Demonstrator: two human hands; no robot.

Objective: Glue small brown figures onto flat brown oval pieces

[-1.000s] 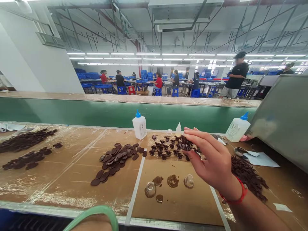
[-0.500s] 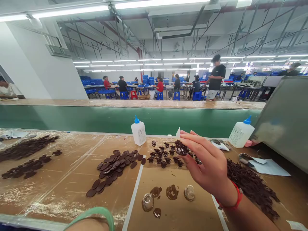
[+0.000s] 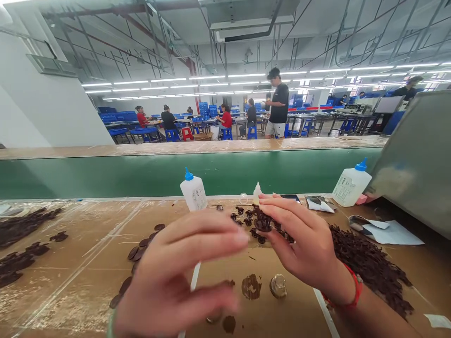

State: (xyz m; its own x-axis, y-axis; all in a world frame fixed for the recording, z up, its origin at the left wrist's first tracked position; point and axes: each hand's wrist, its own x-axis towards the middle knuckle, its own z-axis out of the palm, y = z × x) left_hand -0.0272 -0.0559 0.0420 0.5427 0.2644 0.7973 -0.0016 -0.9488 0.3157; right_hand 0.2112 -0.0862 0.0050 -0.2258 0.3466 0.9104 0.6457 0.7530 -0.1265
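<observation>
My right hand [image 3: 303, 239] pinches a small dark brown figure on a round base [image 3: 263, 221] between thumb and fingers, above the work board. Blurred by motion, my left hand [image 3: 176, 274] hovers in front of me with thumb and fingers apart and nothing between them. It hides much of a pile of dark oval discs [image 3: 143, 243]. Several small dark figures [image 3: 241, 211] stand behind the right hand, partly covered by it. On the brown board [image 3: 282, 319] are a clear glass-like cup [image 3: 278, 285] and a dark wet smear [image 3: 251, 286].
White bottles with blue caps stand behind, one at the centre left [image 3: 193, 191] and one at the right [image 3: 351, 185]. A small nozzle bottle [image 3: 257, 193] is between them. Dark piles lie at right [image 3: 366, 267] and far left [image 3: 26, 225]. A green belt [image 3: 225, 173] runs beyond.
My left hand has risen from the bottom edge toward the middle, covering the discs. My right hand keeps the figure, now tilted differently. The view has shifted somewhat.
</observation>
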